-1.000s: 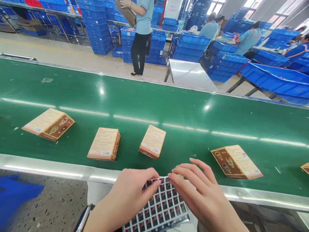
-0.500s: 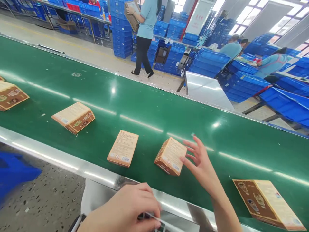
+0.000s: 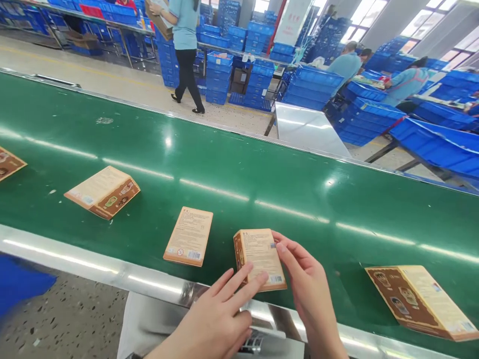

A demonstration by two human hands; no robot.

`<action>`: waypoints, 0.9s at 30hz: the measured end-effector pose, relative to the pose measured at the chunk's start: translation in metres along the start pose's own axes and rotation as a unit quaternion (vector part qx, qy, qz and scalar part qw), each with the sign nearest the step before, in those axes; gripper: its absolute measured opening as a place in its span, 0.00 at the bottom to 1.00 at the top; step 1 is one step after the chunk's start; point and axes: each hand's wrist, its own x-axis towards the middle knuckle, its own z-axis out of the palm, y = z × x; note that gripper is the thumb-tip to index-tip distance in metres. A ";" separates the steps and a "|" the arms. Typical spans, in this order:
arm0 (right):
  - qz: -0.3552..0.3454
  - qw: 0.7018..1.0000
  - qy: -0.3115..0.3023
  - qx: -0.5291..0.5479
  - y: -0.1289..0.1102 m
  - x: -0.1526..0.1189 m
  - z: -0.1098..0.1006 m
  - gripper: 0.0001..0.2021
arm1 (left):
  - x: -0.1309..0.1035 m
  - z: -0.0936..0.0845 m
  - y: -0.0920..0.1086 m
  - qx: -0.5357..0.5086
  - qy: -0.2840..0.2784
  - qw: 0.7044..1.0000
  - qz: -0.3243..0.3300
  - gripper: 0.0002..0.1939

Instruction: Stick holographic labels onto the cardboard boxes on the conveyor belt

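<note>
A small tan and brown cardboard box [image 3: 258,254] with printed text and a barcode stands on the green conveyor belt. My right hand [image 3: 305,271] grips its right edge, thumb on the printed face and fingers behind. A small bluish patch, perhaps a sticker, shows by that thumb. My left hand [image 3: 228,309] reaches in from below, index and middle fingers stretched over the box's lower front, the others partly curled. Just left lies another box [image 3: 189,237], face up. Under my left hand, a dark and pale object [image 3: 254,344] is mostly hidden.
More boxes rest on the belt: one [image 3: 105,192] at left, one [image 3: 9,162] at the left edge, another [image 3: 419,299] at right. A metal rail [image 3: 149,286] borders the near side. Beyond the belt, a person [image 3: 185,50] carries a carton near stacked blue crates [image 3: 219,80].
My right hand has closed on the box's edge, and the box has turned to face me more squarely. My left hand has moved up, its fingers extending onto the box.
</note>
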 end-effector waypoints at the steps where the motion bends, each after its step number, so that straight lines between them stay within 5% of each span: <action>1: 0.020 1.000 0.012 0.016 0.001 -0.006 0.003 0.21 | 0.001 0.001 0.001 0.002 0.004 1.000 0.002 0.09; 9: 0.039 0.998 0.051 0.028 -0.006 -0.016 -0.001 0.20 | 0.012 0.007 0.009 0.009 0.011 1.000 0.017 0.10; 16: -0.023 0.991 0.099 -0.088 -0.004 -0.022 -0.002 0.20 | 0.020 0.011 0.015 -0.003 -0.011 1.000 0.027 0.06; 23: -0.093 0.953 0.190 -0.218 -0.008 -0.013 -0.014 0.19 | 0.030 0.014 0.018 -0.008 -0.018 0.999 0.046 0.09; 27: -0.199 0.905 0.215 -0.310 -0.016 -0.016 -0.034 0.13 | 0.025 0.003 0.018 -0.081 0.010 0.997 0.017 0.12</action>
